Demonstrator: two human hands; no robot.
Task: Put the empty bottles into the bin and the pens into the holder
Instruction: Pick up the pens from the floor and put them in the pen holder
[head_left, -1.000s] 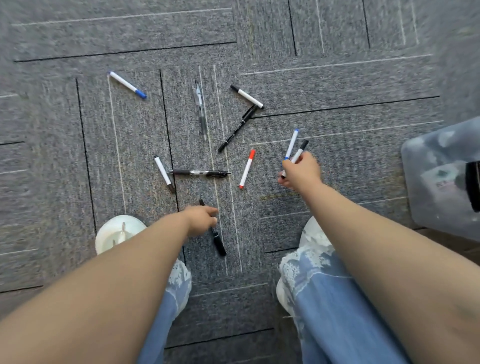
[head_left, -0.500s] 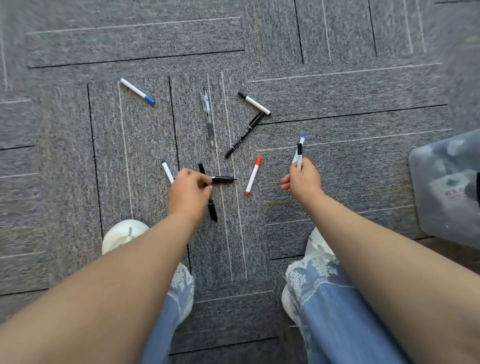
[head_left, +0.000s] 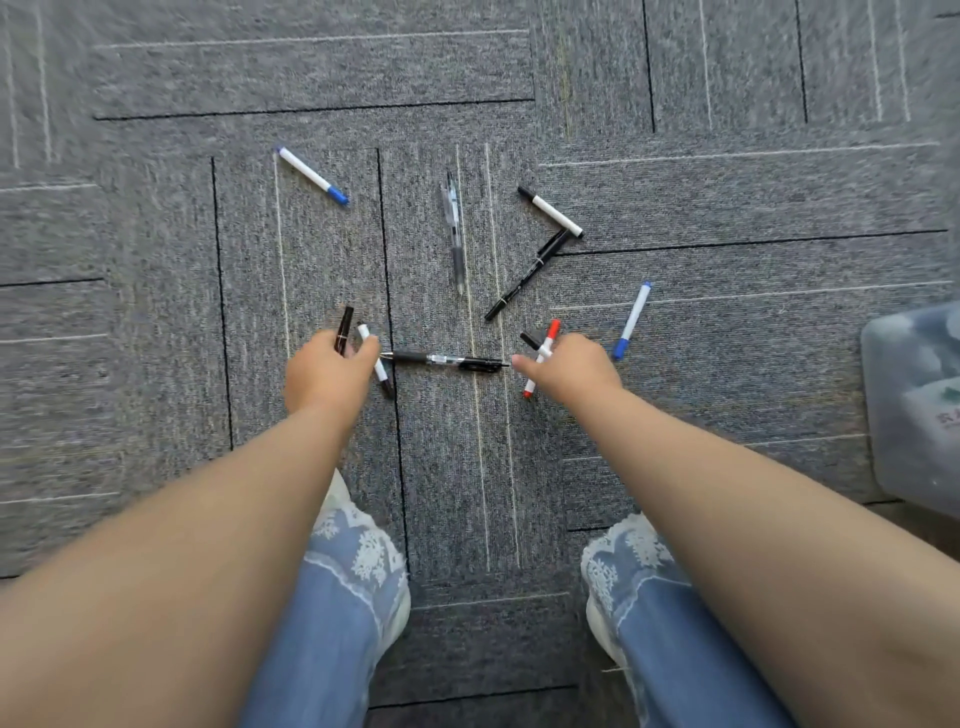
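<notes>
Your right hand (head_left: 571, 369) has swung left onto the red marker (head_left: 554, 329), and the blue marker (head_left: 631, 321) it carried now lies on the carpet (head_left: 156, 364) just beside it; that hand pinches a black-capped marker (head_left: 531, 340). Your left hand (head_left: 330, 374) grips a dark pen (head_left: 344, 326) over the white marker (head_left: 382, 375). The black gel pen (head_left: 447, 359) lies between your 2 hands. These pens are light, stiff and roll easily: pinch each at mid-barrel.

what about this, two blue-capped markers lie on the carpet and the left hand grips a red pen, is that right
Not quite. In the head view the left hand grips a black pen, not a red one. The red-capped marker is at the right hand, which holds a black-capped marker. On the carpet lie the upper-left blue-capped marker and the right-side blue-capped marker, as said.
</notes>
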